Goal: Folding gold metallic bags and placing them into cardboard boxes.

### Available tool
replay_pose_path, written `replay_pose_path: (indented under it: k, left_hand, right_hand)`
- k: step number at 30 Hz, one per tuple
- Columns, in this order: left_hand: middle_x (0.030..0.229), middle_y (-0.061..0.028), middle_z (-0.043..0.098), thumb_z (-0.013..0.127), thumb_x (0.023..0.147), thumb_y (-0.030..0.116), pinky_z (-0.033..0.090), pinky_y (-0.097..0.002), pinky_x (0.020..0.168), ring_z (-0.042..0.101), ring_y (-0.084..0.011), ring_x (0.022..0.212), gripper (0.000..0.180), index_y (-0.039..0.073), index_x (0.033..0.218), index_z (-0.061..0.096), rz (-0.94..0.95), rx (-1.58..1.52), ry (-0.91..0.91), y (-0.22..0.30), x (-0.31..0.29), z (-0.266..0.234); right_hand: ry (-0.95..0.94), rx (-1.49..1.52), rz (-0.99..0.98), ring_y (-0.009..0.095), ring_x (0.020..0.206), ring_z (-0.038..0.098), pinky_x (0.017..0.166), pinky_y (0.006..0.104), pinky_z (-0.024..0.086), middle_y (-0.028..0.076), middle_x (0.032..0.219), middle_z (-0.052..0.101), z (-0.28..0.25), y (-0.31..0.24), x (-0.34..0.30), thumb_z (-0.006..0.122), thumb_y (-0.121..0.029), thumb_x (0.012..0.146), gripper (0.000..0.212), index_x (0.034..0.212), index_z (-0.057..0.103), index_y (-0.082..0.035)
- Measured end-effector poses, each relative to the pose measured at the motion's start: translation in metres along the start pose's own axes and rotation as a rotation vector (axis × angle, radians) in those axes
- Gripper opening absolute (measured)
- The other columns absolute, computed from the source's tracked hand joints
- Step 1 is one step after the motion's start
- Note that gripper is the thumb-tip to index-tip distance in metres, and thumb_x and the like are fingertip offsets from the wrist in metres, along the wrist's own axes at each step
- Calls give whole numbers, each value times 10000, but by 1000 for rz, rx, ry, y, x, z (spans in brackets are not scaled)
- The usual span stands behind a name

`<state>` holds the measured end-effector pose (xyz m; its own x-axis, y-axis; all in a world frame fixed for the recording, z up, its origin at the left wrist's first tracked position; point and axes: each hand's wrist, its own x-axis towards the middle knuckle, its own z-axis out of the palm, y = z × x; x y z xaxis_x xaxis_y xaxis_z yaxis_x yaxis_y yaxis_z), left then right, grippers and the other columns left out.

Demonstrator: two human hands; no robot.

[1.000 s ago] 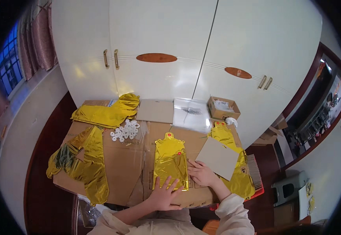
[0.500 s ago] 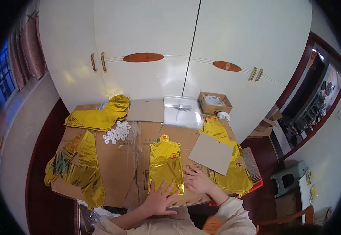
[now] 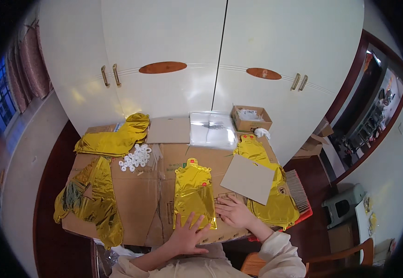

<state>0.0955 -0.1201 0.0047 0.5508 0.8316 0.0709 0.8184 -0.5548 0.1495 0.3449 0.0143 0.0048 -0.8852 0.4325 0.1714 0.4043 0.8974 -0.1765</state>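
Note:
A flat gold foil balloon (image 3: 193, 191) lies on the cardboard-covered table (image 3: 150, 204) right in front of me. My left hand (image 3: 188, 234) rests flat on the balloon's near edge, fingers spread. My right hand (image 3: 233, 211) lies flat beside the balloon's right edge, fingers pointing left and touching it. Neither hand grips anything.
A grey card sheet (image 3: 250, 178) lies on a pile of gold foil balloons (image 3: 273, 204) at the right. More gold foil (image 3: 92, 197) lies at the left and at the back left (image 3: 115, 139). Small white rings (image 3: 135, 157), clear plastic bags (image 3: 212, 129) and a small cardboard box (image 3: 251, 118) sit near the white cupboard doors.
Both hands have stayed on the gold balloon's near end; only the view has shifted a little, with the table now lower in the picture.

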Motion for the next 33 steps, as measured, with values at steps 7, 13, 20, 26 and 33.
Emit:
replay_pose_path:
  k: [7, 13, 20, 26, 33]
  left_hand:
    - [1495, -187, 333, 478, 732, 821, 135, -791, 987, 257, -467, 1381, 940, 210, 1444, 416, 5, 2, 9, 0, 0, -1]
    - [1508, -188, 314, 476, 731, 824, 133, -789, 990, 254, -473, 1385, 952, 217, 1459, 391, -4, 28, -61, 2, 2, -7]
    - [1465, -217, 354, 452, 741, 838, 139, -797, 977, 282, -494, 1351, 949, 177, 1422, 445, 24, 2, 19, 0, 2, -3]
    - [1462, -217, 358, 476, 727, 834, 132, -796, 975, 281, -497, 1353, 956, 181, 1424, 443, 14, 9, 1, 1, 2, -5]
    - [1473, -218, 348, 487, 728, 825, 125, -791, 979, 293, -499, 1345, 954, 180, 1430, 437, 12, -46, 3, -1, 2, -3]
  right_hand:
    - [-55, -1, -92, 237, 1398, 347, 1146, 463, 243, 0, 1390, 533, -3, -1, 2, 530, -252, 881, 416, 1276, 602, -143]
    - [-43, 25, -77, 230, 1391, 367, 1133, 469, 259, -20, 1398, 536, -10, 0, -4, 514, -235, 891, 392, 1259, 627, -165]
    - [13, 6, -91, 215, 1394, 355, 1127, 435, 275, 12, 1375, 550, -13, -4, 0, 524, -258, 891, 402, 1269, 607, -146]
    - [13, -44, -93, 212, 1373, 387, 1119, 422, 289, 23, 1356, 565, -4, 3, 12, 535, -244, 880, 393, 1241, 620, -114]
    - [93, -34, -82, 218, 1343, 419, 1113, 425, 306, 18, 1308, 598, -6, 7, 11, 559, -252, 853, 381, 1193, 646, -105]
